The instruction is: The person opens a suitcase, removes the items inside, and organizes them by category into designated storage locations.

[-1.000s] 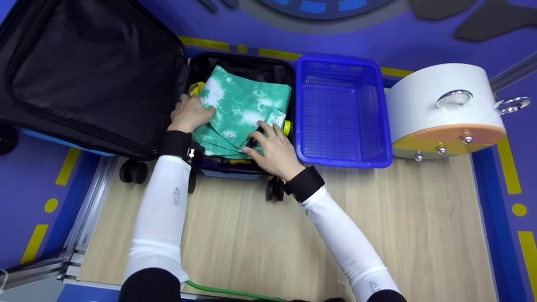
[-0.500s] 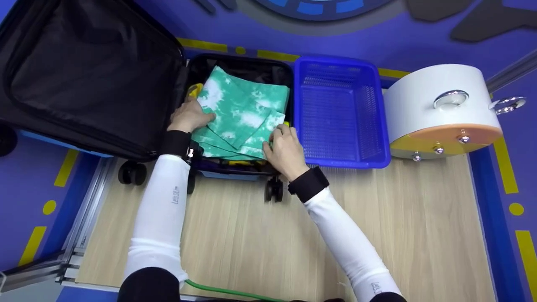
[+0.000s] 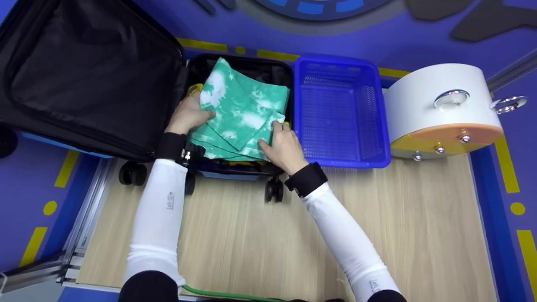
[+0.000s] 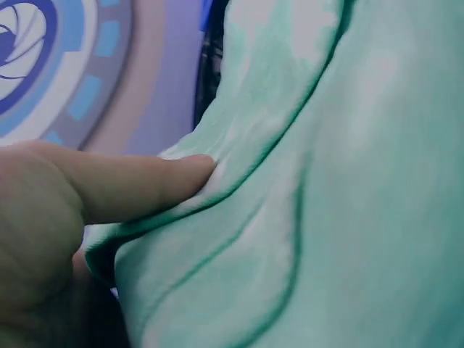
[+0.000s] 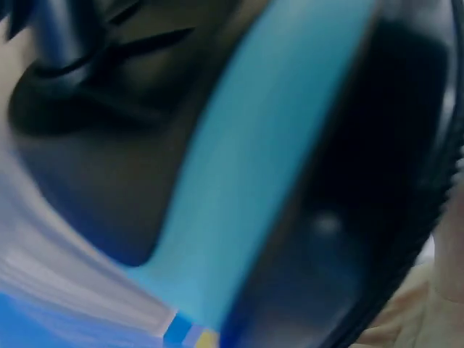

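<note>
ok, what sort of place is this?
Likely a staged booth or demo set: printed blue walls with yellow stripes, a wood-grain surface beside a metal rail, and an open suitcase beside a blue basket.

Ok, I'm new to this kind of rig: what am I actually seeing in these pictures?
A person works here with two bare hands. The wide picture comes from a head camera looking down; the others from wrist cameras. On the wooden surface are an open suitcase, a blue basket and a white drum-shaped object with metal handles. A folded green cloth lies in the suitcase. The left hand pinches its left edge; the right hand touches its right side, but whether it grips is unclear. The right wrist view is blurred, mostly the suitcase's outside.
</note>
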A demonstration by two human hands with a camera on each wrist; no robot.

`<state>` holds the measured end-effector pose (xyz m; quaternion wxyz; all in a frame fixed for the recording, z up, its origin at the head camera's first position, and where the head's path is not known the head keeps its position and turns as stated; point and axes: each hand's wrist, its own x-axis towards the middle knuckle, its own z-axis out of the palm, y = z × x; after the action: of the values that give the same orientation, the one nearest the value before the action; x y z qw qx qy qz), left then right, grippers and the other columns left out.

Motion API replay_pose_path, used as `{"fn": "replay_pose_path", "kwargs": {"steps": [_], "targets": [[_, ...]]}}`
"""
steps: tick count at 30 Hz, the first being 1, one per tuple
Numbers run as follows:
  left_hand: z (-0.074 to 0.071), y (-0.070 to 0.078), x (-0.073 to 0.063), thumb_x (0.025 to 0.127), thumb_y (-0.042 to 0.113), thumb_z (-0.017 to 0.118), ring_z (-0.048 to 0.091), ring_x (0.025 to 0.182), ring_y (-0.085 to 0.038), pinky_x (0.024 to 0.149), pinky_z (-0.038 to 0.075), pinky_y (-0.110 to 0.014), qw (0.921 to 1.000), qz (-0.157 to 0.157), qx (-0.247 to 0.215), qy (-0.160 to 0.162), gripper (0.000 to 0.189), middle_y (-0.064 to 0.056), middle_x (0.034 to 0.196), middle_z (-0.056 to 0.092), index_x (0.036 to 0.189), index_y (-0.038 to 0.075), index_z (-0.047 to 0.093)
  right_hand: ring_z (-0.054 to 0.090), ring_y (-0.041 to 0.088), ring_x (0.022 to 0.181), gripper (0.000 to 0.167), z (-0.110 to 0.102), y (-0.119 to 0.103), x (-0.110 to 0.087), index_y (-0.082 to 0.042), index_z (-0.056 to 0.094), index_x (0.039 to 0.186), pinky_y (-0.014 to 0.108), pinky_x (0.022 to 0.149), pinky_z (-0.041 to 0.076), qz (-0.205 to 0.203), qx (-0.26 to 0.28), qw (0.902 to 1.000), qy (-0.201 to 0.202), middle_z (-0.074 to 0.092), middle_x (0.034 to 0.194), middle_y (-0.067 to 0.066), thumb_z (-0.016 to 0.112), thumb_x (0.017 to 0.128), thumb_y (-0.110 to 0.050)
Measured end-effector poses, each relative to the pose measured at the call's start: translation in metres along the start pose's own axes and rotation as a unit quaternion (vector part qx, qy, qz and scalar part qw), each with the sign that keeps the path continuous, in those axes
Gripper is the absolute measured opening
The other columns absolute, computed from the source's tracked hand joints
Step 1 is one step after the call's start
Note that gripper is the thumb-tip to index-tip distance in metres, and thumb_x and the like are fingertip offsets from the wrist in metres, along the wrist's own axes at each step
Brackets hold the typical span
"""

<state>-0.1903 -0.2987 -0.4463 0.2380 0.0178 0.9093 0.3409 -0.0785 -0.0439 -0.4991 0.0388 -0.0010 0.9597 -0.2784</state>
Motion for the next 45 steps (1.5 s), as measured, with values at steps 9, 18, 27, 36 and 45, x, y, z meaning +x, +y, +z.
{"fn": "replay_pose_path", "kwargs": {"steps": [9, 18, 27, 36, 45], "targets": [[0.003, -0.004, -0.028, 0.104, 0.017, 0.063, 0.044, 0.14, -0.039, 0.114, 0.035, -0.053, 0.9899, 0.105, -0.093, 0.02, 0.064, -0.022, 0.154, 0.045, 0.159, 0.006, 0.032, 0.027, 0.04, 0.154, 0.092, -0.001, -0.004, 0.009, -0.004, 0.022, 0.164, 0.05, 0.123, 0.028, 0.063, 0.146, 0.9858, -0.055, 0.018, 0.17, 0.024, 0.067, 0.097, -0.05], [-0.004, 0.008, -0.066, 0.101, 0.011, 0.067, 0.053, 0.111, -0.029, 0.097, 0.037, -0.042, 0.9633, 0.191, -0.15, 0.113, 0.044, -0.017, 0.12, 0.059, 0.14, 0.001, 0.049, 0.02, 0.035, 0.157, 0.108, -0.001, 0.003, 0.017, -0.008, 0.004, 0.166, 0.047, 0.125, 0.023, 0.105, 0.367, 0.9238, -0.029, 0.013, 0.171, 0.022, 0.075, 0.093, -0.044], [-0.017, 0.022, -0.095, 0.098, 0.007, 0.071, 0.061, 0.102, -0.023, 0.089, 0.041, -0.035, 0.9322, 0.28, -0.155, 0.17, 0.034, -0.015, 0.112, 0.067, 0.126, -0.003, 0.056, 0.047, 0.033, 0.141, 0.105, -0.004, 0.004, 0.024, -0.005, 0.007, 0.166, 0.045, 0.12, 0.035, 0.116, 0.538, 0.8324, -0.068, 0.044, 0.155, 0.025, 0.077, 0.094, -0.035], [-0.016, 0.044, -0.107, 0.093, 0.002, 0.075, 0.064, 0.094, -0.018, 0.081, 0.046, -0.03, 0.8994, 0.376, -0.171, 0.143, 0.034, -0.015, 0.103, 0.069, 0.121, -0.006, 0.056, 0.066, 0.021, 0.108, 0.107, -0.012, 0.012, 0.016, -0.004, 0.051, 0.135, 0.037, 0.102, 0.051, 0.087, 0.697, 0.7098, -0.057, 0.068, 0.116, 0.006, 0.101, 0.052, -0.05], [-0.004, 0.072, -0.095, 0.093, 0.003, 0.075, 0.061, 0.097, -0.019, 0.086, 0.045, -0.03, 0.8786, 0.401, -0.213, 0.147, 0.032, -0.013, 0.105, 0.067, 0.118, -0.006, 0.058, 0.071, 0.021, 0.095, 0.093, -0.038, 0.029, 0.0, -0.009, 0.054, 0.127, 0.037, 0.087, 0.06, 0.07, 0.732, 0.6764, 0.041, 0.069, 0.11, 0.006, 0.105, 0.053, -0.034]]}}
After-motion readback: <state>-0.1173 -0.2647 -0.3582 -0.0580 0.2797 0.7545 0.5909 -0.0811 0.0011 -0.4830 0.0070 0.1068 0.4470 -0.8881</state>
